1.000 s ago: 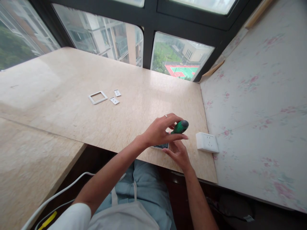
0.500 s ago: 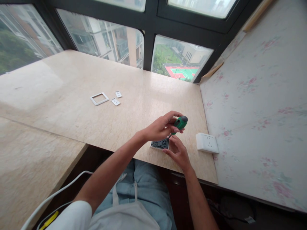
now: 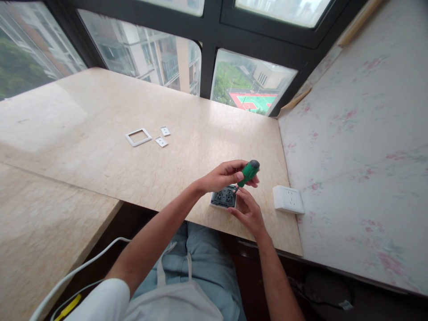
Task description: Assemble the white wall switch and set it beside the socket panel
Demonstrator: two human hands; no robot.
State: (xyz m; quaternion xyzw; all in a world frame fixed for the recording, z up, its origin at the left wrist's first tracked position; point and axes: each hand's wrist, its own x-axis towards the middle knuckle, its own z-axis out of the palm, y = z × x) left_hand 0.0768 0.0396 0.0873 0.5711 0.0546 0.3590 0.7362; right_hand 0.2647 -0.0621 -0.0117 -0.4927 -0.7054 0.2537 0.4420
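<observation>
Left hand (image 3: 220, 177) clenched on screwdriver (image 3: 249, 170). Handle now steeper than before, tip down on socket insert (image 3: 223, 197). Tip likely seated. Right hand (image 3: 249, 213) touches insert edge; grasp cannot be told.

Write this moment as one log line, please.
left hand: grips green screwdriver, tip at grey socket part | right hand: touches socket part | nearby: white socket, white frame on counter

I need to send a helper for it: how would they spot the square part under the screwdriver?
On the beige stone counter, look near the front edge by the flowered wall. The socket module lies under the green screwdriver in the left hand, the right hand at its edge. It is dark grey, unlike the white socket beside it.
</observation>
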